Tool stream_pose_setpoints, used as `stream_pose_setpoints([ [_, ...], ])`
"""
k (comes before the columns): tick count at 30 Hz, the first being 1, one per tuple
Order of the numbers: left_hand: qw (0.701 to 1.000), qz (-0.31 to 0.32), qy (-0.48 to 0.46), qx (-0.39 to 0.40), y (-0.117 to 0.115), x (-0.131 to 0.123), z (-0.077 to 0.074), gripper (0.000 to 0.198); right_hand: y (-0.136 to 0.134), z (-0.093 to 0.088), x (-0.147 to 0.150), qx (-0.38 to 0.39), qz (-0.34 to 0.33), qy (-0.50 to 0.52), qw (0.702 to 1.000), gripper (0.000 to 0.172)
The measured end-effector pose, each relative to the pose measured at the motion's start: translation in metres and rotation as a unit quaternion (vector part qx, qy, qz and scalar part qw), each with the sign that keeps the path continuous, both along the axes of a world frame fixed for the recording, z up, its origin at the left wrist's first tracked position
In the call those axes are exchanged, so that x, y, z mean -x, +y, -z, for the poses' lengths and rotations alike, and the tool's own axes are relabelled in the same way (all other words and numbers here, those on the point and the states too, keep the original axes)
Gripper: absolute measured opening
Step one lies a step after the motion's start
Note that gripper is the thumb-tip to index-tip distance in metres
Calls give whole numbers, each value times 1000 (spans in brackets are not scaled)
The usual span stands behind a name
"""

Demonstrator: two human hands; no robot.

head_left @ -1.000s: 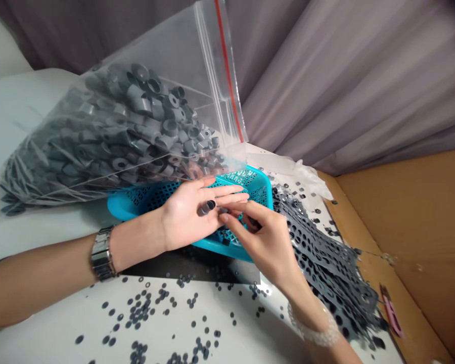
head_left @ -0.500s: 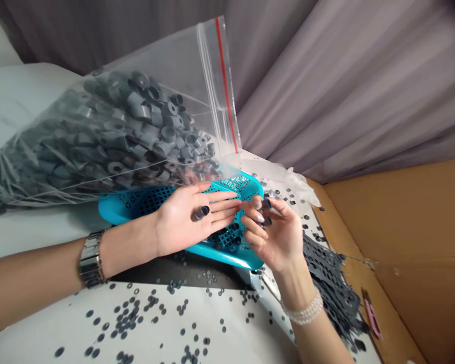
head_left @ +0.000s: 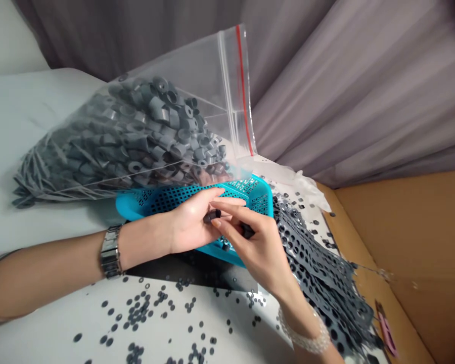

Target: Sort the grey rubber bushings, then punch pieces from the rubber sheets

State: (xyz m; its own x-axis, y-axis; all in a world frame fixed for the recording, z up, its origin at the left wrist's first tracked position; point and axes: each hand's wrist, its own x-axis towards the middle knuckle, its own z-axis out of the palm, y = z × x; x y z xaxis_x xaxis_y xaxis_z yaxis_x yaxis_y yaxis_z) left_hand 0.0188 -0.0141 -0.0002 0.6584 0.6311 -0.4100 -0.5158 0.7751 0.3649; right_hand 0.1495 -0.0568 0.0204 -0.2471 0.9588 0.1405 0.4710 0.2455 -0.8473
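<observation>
My left hand [head_left: 193, 222] lies palm up over the blue basket [head_left: 123, 205], its thumb and visible fingers stretched out. On its palm rests a small dark rubber cap [head_left: 213, 216], short and tube-like. From the right, my right hand [head_left: 261, 242] reaches over, thumb and forefinger closed at the cap's end. Another dark piece [head_left: 247, 231] shows behind its thumb, partly hidden. Just behind my left hand stands a clear zip bag [head_left: 189, 65] filled with many grey caps [head_left: 161, 108].
Dark sheets with punched holes [head_left: 318, 273] lie right of the basket. Small black discs [head_left: 138, 311] are scattered over the white table [head_left: 41, 349]. Pink-handled scissors [head_left: 387, 331] lie by the cardboard [head_left: 409, 237]. A grey curtain [head_left: 356, 91] hangs behind.
My right hand has moved left and turned over, bringing its fingertips to the cap on my left palm. The view has shifted slightly, so the bag and basket appear further right.
</observation>
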Motion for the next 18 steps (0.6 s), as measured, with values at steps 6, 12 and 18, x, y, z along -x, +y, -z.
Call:
stream_pose_setpoints([
  [6,999,-1,22,-39,-3,-2,-2,45,-1,-2,-11,-20,15,-55,998,21],
  [12,999,-31,-13,-31,-3,-5,-2,40,3,-5,-25,-12,53,-82,995,17],
  [18,999,-41,-19,-19,-5,-5,-8,42,16,-5,-45,20,86,-90,992,20],
])
